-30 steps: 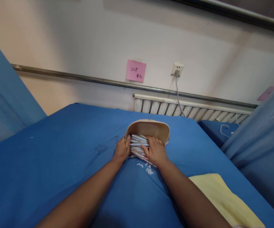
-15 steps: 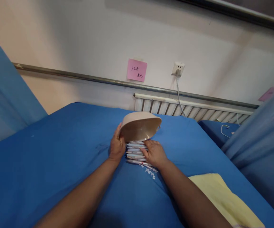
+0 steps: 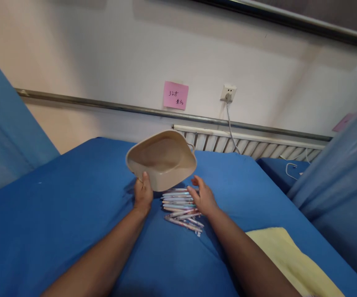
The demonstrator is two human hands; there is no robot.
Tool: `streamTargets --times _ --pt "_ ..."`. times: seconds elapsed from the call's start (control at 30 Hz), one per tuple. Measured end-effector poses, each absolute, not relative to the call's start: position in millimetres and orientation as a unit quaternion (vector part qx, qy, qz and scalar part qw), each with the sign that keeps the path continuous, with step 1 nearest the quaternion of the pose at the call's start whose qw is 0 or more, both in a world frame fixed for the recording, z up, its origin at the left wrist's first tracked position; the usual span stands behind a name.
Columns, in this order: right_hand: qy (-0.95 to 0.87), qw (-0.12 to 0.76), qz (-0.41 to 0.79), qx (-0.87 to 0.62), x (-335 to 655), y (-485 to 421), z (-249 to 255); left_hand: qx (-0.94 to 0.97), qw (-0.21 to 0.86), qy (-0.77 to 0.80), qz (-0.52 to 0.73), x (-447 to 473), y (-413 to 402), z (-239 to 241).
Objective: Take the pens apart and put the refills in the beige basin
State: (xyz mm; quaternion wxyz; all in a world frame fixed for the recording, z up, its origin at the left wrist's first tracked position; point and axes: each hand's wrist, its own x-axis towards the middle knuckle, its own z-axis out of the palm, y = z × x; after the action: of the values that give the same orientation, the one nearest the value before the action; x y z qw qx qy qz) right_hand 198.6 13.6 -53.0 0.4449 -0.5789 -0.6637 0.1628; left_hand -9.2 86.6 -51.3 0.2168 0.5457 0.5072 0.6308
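Observation:
A beige plastic basin is held up and tilted by my left hand, thumb over its near rim and the other fingers out of sight beneath. The inside of the basin faces me and looks bare. Just below it, a pile of several pens lies sideways on the blue sheet, a few of the nearest ones askew. Small white bits lie by the near pens. My right hand hovers at the right ends of the pens, fingers apart and gripping nothing.
A blue sheet covers the bed. Yellow cloth lies at the right. Behind the bed are a radiator, a metal rail, a pink note and a plugged socket. Blue curtains hang at both sides.
The basin has moved left and upward off the pens and turned its inside toward me. My right hand has let go of the pens, which now lie more spread out.

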Motion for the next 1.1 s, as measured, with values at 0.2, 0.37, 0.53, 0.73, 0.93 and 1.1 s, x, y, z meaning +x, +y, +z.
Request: streamTargets --times 0.2,0.37,0.53,0.73,0.93,1.1 --pt "-0.392 0.632 0.362 -0.562 212 29 -53 0.597 0.395 0.46 0.525 8 70 -55" --pt "-0.211 0.702 0.379 -0.565 254 27 -50 0.762 0.303 0.41 0.4 7 72 -64" --pt "-0.102 0.727 0.376 -0.565 315 -2 -50 0.826 0.208 0.448 0.272 9 84 -64" --pt "-0.034 0.712 0.425 -0.558 348 -37 -56 0.879 0.22 0.4 0.14 11 86 -49" --pt "-0.03 0.68 0.502 -0.534 333 -59 -58 0.892 0.231 0.358 0.154 7 74 -47" --pt "-0.172 0.637 0.503 -0.559 280 -48 -64 0.894 0.236 0.345 0.159 5 72 -49"
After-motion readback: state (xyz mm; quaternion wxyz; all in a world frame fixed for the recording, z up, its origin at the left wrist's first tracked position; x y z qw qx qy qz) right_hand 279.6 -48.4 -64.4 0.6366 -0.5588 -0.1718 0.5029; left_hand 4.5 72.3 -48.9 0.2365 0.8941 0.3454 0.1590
